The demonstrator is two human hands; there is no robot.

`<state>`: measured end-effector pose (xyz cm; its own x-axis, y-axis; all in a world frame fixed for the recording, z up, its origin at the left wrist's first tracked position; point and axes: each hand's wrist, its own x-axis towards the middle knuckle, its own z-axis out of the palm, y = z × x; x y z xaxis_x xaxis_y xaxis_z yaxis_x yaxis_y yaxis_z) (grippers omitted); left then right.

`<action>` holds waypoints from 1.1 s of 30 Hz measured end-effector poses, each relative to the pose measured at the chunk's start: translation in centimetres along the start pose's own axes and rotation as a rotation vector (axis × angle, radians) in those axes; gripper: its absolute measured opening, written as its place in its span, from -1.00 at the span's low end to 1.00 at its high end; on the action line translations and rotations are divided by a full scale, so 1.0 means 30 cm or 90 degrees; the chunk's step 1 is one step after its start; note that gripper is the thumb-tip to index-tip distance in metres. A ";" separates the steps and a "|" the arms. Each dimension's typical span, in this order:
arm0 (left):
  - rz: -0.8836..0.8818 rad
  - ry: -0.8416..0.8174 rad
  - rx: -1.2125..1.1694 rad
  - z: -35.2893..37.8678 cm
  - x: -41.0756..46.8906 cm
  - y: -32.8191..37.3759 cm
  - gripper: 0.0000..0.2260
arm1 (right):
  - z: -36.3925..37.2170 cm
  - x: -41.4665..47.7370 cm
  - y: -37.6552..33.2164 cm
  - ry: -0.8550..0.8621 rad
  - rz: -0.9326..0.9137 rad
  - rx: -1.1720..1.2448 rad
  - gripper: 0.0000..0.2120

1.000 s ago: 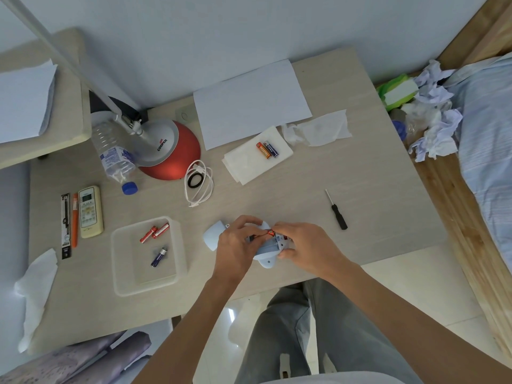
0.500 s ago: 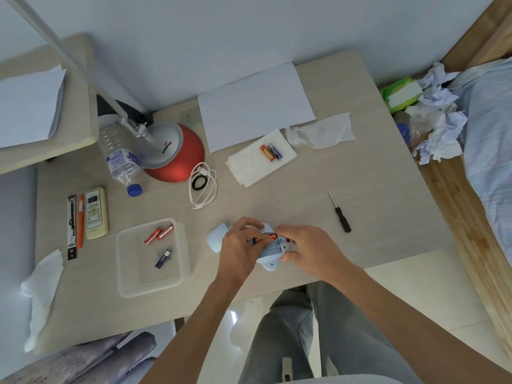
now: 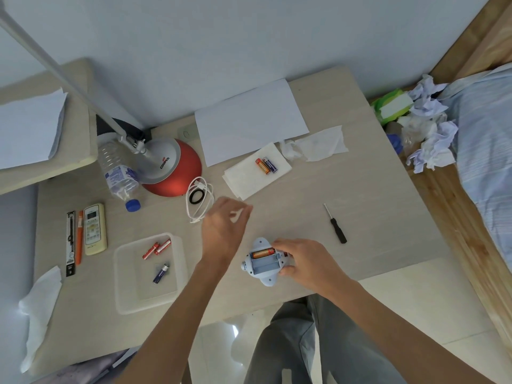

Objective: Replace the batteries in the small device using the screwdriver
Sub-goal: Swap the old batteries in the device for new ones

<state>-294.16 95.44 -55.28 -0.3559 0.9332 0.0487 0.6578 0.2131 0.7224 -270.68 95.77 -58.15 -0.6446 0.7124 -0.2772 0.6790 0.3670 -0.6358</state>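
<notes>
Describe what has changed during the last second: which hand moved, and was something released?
The left hand let go of the device and moved away up the table, toward the two batteries on the tissue; its fingers are blurred. The device's open compartment is now uncovered, with one orange battery in it. The right hand still grips the device; the screwdriver lies unmoved.

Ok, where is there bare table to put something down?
Bare table lies right of the screwdriver, and between it and the napkin holding two batteries. The left is crowded: tray, remote, cable, lamp.
</notes>
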 end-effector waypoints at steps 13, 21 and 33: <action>-0.041 -0.155 0.155 0.262 0.425 0.010 -0.48 | 0.015 -0.010 0.002 0.011 0.006 0.004 -0.62; -0.122 -0.115 0.084 0.255 0.421 0.010 -0.56 | 0.003 -0.013 0.001 0.002 0.017 0.013 -0.58; -0.294 -0.081 -0.145 -0.032 -0.117 0.126 -0.71 | -0.029 -0.009 -0.020 -0.012 -0.019 -0.009 -0.49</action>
<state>-291.06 92.70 -52.06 -0.4820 0.7875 -0.3841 0.2858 0.5557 0.7808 -270.61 95.89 -57.06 -0.6709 0.6899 -0.2718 0.6646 0.3968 -0.6332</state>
